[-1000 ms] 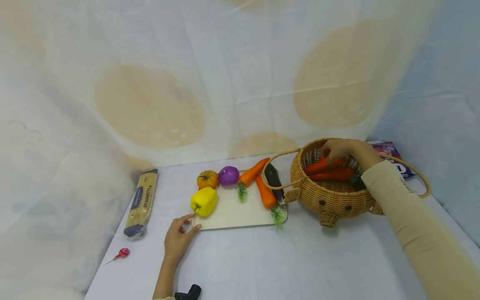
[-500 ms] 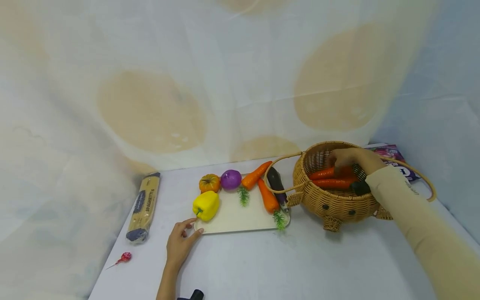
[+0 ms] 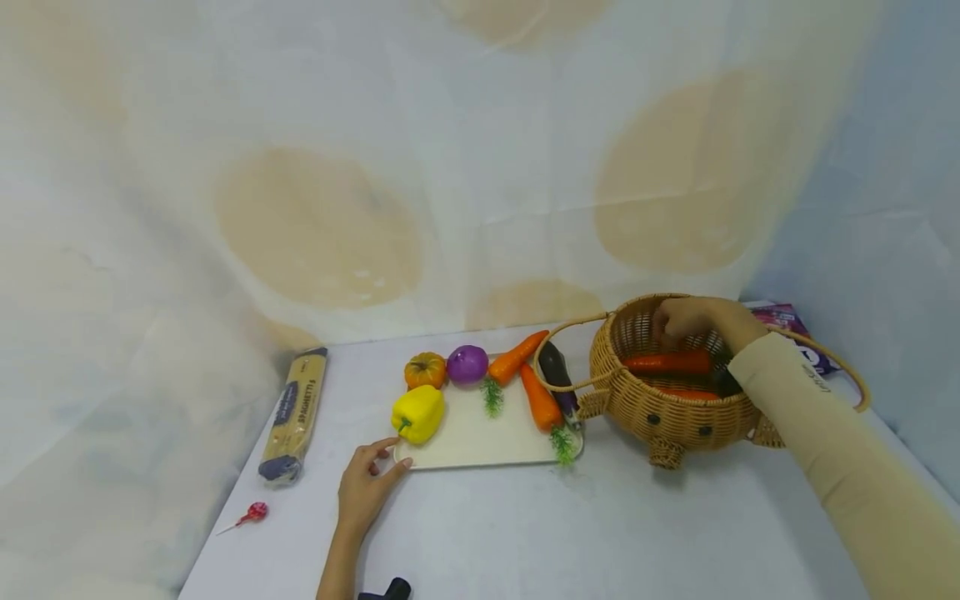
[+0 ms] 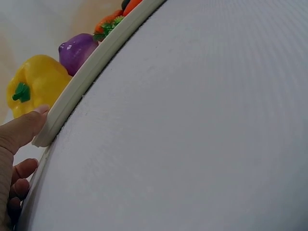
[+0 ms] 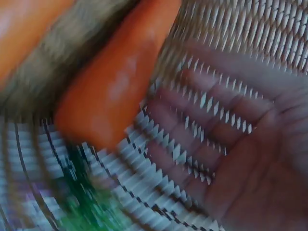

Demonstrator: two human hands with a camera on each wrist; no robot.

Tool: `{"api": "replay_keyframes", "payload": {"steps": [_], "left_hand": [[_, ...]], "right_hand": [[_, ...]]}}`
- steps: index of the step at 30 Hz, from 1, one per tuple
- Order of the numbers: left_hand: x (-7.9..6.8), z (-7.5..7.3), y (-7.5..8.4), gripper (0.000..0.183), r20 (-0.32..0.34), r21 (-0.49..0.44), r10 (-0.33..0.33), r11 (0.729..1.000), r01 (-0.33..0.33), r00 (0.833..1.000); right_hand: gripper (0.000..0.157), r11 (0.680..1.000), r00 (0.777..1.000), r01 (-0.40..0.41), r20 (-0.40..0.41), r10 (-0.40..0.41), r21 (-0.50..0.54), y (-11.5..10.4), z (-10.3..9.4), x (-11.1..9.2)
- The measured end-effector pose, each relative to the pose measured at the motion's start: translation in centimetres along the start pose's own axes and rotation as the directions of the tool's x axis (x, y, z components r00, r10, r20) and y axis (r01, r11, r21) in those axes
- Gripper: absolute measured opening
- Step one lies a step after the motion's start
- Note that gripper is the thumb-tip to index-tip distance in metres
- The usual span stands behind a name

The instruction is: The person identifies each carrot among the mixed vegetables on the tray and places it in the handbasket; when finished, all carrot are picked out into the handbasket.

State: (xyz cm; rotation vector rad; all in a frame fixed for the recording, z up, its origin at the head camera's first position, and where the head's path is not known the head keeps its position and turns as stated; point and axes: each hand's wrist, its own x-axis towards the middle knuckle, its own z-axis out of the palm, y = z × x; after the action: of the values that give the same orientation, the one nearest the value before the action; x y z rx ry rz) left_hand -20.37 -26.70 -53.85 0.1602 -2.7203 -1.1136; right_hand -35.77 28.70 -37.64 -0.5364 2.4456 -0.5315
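Head view: the right hand (image 3: pixel 693 321) reaches into the basket (image 3: pixel 660 408), fingers curled over a carrot (image 3: pixel 667 362) lying left-right just beneath; the left hand (image 3: pixel 365 492), fingers relaxed, touches the tray (image 3: pixel 480 437) corner, well apart. A packet (image 3: pixel 295 414) reads "SPAGHETTI".

Left wrist: a fingertip (image 4: pixel 24 130) presses the tray rim.

Right wrist: blurred; grip unclear.

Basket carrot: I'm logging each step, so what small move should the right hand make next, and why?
Probably lift the carrot clear of the wicker basket: the right hand sits over it inside the rim, while the left hand touches the tray corner.
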Motion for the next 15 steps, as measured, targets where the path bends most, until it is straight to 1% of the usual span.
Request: {"api": "replay_keyframes", "payload": {"steps": [2,5,6,9,11,12,15], "left_hand": [[0.1,0.2,0.0,0.045,0.001,0.0,0.005,1.0,-0.005,1.0],[0.3,0.4,0.0,0.045,-0.002,0.007,0.015,1.0,-0.015,1.0],[0.4,0.4,0.1,0.045,-0.005,0.007,0.019,1.0,-0.019,1.0],[0.6,0.2,0.2,0.044,-0.015,0.019,0.027,0.999,-0.027,1.0],[0.7,0.0,0.4,0.044,-0.017,0.02,0.027,0.999,-0.026,0.999],[0.7,0.0,0.4,0.044,-0.018,0.02,0.027,0.999,-0.027,0.999],[0.9,0.1,0.5,0.044,-0.023,0.022,0.024,0.999,-0.024,0.999]], "right_hand": [[0.038,0.999,1.0,0.027,0.002,-0.027,-0.025,-1.0,-0.8,-0.5],[0.04,0.998,0.999,0.05,-0.008,-0.051,-0.042,-3.2,-2.3,-1.6],[0.041,0.997,0.998,0.055,-0.021,-0.056,-0.045,-4.1,-2.7,-2.0],[0.043,0.991,0.991,0.104,-0.081,-0.11,-0.078,-6.8,-3.5,-2.8],[0.046,0.983,0.978,0.152,-0.127,-0.164,-0.099,-8.7,-3.5,-3.3],[0.043,0.978,0.97,0.177,-0.149,-0.193,-0.112,-9.6,-3.3,-3.3],[0.04,0.964,0.942,0.232,-0.219,-0.256,-0.128,-12.2,-2.1,-3.6]]}}
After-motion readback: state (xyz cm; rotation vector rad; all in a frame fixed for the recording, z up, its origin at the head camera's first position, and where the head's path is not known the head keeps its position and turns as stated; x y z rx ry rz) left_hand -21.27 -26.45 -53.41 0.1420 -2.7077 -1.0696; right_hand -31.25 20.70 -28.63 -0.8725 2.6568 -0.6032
